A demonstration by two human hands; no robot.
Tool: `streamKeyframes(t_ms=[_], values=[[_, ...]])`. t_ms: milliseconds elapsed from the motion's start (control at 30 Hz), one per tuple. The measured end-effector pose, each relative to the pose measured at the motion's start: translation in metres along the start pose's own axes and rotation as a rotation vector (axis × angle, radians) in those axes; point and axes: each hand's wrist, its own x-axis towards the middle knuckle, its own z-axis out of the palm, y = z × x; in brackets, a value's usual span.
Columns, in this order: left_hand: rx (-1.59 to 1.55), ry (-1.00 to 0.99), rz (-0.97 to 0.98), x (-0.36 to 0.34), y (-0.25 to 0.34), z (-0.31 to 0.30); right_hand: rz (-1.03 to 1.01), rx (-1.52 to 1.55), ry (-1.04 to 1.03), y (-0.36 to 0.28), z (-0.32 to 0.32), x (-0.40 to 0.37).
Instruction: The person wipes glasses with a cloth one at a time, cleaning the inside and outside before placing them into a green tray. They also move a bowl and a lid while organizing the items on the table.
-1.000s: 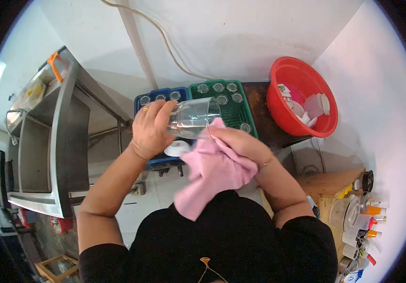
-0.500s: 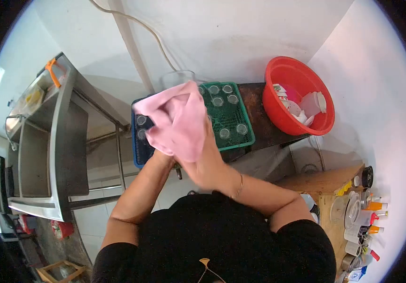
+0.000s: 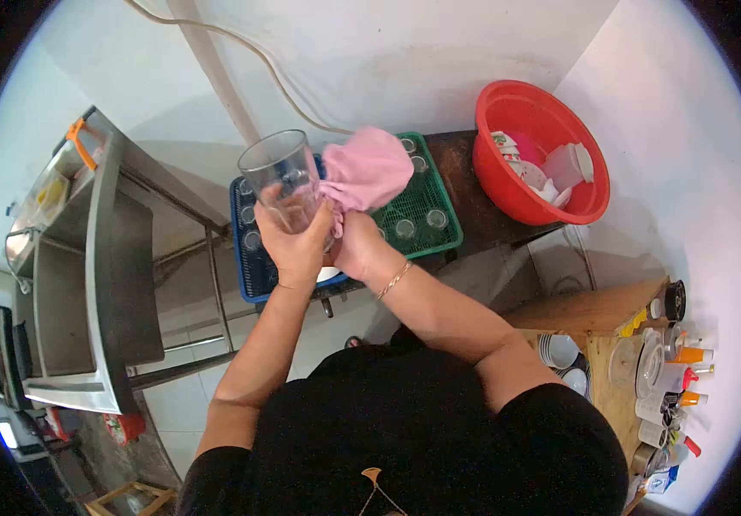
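Observation:
A clear drinking glass is tilted in my left hand, whose fingers and thumb wrap round its lower part. My right hand is closed on a pink cloth, bunched up just right of the glass; its fingers are partly hidden by the cloth. Behind the hands, a green basket holds several upturned glasses. A blue basket stands to its left, with more glasses in it, partly covered by my left hand and the glass.
On the dark bench, a red basin holds cups and other dishes. A metal sink stand is at the left. Bowls, cups and bottles stand on a wooden shelf at the lower right. A cable hangs along the wall.
The glass, earlier mostly hidden behind the cloth, now shows in my left hand. The cloth has moved right with my right hand, off the glass's front. The view has shifted slightly.

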Motion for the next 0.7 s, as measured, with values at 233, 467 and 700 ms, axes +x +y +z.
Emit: streamKeyframes(t_ms=[233, 467, 700], values=[[0.428, -0.002, 0.285, -0.009, -0.029, 0.012, -0.010, 0.115, -0.075, -0.012, -0.015, -0.007], [0.762, -0.279, 0.569, -0.018, -0.019, 0.036, 0.059, 0.291, -0.228, -0.025, -0.073, -0.017], [0.549, -0.221, 0.173, 0.017, -0.052, 0.060, -0.252, -0.887, -0.387, -0.050, -0.216, -0.028]])
